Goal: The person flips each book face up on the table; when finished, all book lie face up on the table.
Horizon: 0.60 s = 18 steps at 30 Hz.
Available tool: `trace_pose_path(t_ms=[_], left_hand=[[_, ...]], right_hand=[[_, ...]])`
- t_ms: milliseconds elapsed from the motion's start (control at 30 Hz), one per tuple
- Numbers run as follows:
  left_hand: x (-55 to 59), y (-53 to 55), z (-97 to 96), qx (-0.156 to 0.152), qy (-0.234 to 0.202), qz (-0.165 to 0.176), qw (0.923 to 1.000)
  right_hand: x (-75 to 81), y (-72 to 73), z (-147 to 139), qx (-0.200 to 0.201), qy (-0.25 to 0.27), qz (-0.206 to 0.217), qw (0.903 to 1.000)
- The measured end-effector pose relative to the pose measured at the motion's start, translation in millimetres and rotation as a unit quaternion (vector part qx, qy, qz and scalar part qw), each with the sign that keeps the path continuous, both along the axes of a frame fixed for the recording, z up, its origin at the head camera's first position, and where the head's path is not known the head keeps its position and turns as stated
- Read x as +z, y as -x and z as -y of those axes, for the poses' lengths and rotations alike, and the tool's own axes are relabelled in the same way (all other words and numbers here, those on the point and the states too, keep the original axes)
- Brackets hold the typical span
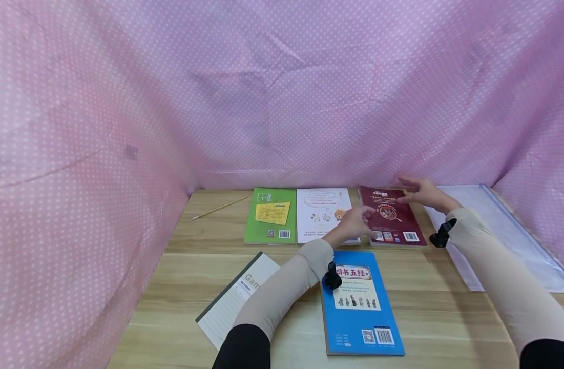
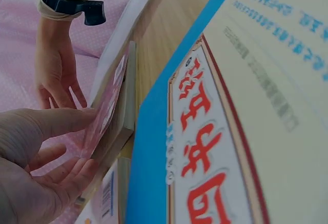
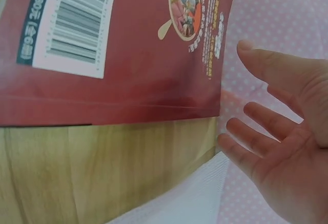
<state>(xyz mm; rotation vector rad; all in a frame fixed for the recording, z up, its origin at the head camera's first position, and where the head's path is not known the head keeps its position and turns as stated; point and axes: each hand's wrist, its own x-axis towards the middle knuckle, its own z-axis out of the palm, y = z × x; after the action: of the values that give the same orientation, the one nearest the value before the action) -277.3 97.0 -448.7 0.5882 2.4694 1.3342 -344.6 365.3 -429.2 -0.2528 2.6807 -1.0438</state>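
Maroon paperback (image 1: 389, 214) lies on the wooden table (image 1: 438, 307) beside the white book (image 1: 313, 206); the left hand (image 1: 354, 224), fingers loosely parted, is at its left edge, contact unclear; the right hand (image 1: 424, 195) spreads wide near its right edge. Uneven pushing could skew it against the white book.

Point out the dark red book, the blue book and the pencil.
Dark red book (image 1: 389, 213), head view: round picture on its cover.
Blue book (image 1: 362, 301), head view: row of figures on its cover.
Pencil (image 1: 220, 207), head view: middle of its shaft.
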Motion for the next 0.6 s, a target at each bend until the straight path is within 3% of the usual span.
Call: trace_pose_path(t_ms=[233,600], left_hand=[[-11.1,-0.2,2.0,0.008,0.007,0.012,0.9999],[-11.9,-4.0,0.3,0.021,0.025,0.016,0.9993]], right_hand=[[-10.5,6.1,-3,-0.002,0.011,0.026,0.9996],[-19.9,7.5,-15,0.004,0.049,0.027,0.9984]])
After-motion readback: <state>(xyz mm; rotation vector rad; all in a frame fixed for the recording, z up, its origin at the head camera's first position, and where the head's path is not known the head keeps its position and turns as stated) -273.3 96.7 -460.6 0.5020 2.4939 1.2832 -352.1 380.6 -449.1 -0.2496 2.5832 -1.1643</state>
